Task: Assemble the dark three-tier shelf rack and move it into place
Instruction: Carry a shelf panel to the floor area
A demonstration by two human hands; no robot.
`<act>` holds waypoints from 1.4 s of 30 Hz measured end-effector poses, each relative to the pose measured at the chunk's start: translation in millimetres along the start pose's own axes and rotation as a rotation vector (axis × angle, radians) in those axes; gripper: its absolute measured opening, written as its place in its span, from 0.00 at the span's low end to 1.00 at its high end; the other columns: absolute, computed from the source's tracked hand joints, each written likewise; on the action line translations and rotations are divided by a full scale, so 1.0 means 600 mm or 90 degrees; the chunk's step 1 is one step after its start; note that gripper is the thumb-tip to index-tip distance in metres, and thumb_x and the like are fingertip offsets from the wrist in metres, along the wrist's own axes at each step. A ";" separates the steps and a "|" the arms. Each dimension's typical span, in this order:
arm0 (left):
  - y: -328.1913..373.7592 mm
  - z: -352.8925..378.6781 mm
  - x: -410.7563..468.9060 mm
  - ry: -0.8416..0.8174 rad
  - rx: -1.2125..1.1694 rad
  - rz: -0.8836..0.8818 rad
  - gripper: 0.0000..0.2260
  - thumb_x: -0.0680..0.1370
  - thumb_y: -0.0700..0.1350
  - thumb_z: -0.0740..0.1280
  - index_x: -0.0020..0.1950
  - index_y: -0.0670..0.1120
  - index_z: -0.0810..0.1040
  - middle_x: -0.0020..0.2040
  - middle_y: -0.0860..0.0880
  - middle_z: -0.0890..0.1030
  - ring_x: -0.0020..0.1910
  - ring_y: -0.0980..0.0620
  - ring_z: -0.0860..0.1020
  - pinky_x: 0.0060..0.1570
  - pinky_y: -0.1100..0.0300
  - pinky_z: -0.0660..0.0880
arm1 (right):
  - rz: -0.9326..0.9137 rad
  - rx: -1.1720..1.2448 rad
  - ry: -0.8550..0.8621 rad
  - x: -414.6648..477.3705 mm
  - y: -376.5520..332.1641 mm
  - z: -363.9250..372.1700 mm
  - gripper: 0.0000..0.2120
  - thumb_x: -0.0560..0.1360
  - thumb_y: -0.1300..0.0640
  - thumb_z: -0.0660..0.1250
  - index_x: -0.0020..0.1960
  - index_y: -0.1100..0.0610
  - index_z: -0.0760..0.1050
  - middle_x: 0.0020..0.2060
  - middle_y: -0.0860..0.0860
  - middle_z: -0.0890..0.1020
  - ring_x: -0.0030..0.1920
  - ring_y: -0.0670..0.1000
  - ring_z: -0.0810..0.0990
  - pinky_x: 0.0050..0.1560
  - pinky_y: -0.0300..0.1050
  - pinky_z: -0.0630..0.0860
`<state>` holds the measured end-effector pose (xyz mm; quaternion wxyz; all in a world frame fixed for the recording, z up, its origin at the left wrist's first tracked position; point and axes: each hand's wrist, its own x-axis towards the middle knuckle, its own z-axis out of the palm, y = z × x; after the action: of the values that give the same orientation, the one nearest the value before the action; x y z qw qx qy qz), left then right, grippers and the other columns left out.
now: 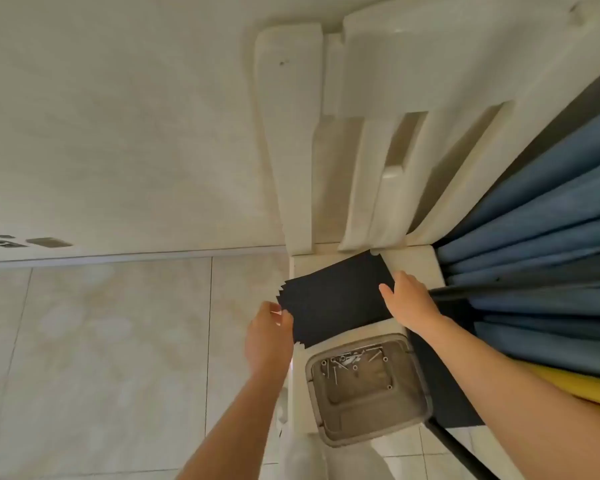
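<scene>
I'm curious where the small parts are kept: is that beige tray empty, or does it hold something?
Not empty: loose screws lie scattered in the upper part of the tray.

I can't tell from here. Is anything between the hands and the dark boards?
Nothing visible stands between them. The left hand pinches a corner of the dark boards, and the right hand rests on their right edge.
</scene>
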<state>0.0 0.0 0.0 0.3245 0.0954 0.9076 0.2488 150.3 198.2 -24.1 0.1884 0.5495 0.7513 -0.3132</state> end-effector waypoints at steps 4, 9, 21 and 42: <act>-0.040 0.057 0.056 0.001 -0.054 -0.075 0.11 0.83 0.47 0.64 0.64 0.46 0.75 0.51 0.52 0.78 0.45 0.53 0.76 0.45 0.60 0.71 | 0.027 0.031 -0.009 0.056 0.009 0.036 0.25 0.83 0.49 0.58 0.74 0.62 0.62 0.69 0.60 0.71 0.67 0.60 0.72 0.64 0.52 0.71; -0.094 0.110 0.112 -0.037 -0.097 -0.159 0.18 0.82 0.48 0.67 0.70 0.44 0.70 0.65 0.44 0.77 0.56 0.47 0.75 0.59 0.50 0.75 | 0.063 0.032 0.024 0.109 0.017 0.078 0.25 0.83 0.49 0.58 0.73 0.64 0.62 0.68 0.61 0.70 0.66 0.60 0.71 0.64 0.51 0.71; -0.133 0.186 0.162 -0.169 -0.233 -0.221 0.25 0.83 0.53 0.63 0.76 0.44 0.64 0.72 0.45 0.74 0.68 0.41 0.75 0.66 0.47 0.73 | 0.147 0.071 0.024 0.172 0.040 0.129 0.25 0.83 0.46 0.58 0.70 0.65 0.64 0.64 0.61 0.75 0.63 0.62 0.75 0.61 0.56 0.76; -0.166 0.180 0.185 -0.136 -0.290 -0.199 0.23 0.84 0.47 0.64 0.77 0.48 0.62 0.61 0.52 0.72 0.55 0.48 0.74 0.57 0.49 0.75 | 0.213 0.145 -0.035 0.174 0.030 0.163 0.34 0.77 0.40 0.67 0.72 0.61 0.64 0.69 0.59 0.70 0.68 0.63 0.70 0.67 0.58 0.72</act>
<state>-17.7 -5.9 -183.1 0.4655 -0.0953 0.7928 0.3816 127.3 209.3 -165.6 0.1943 0.6758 0.6038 -0.3755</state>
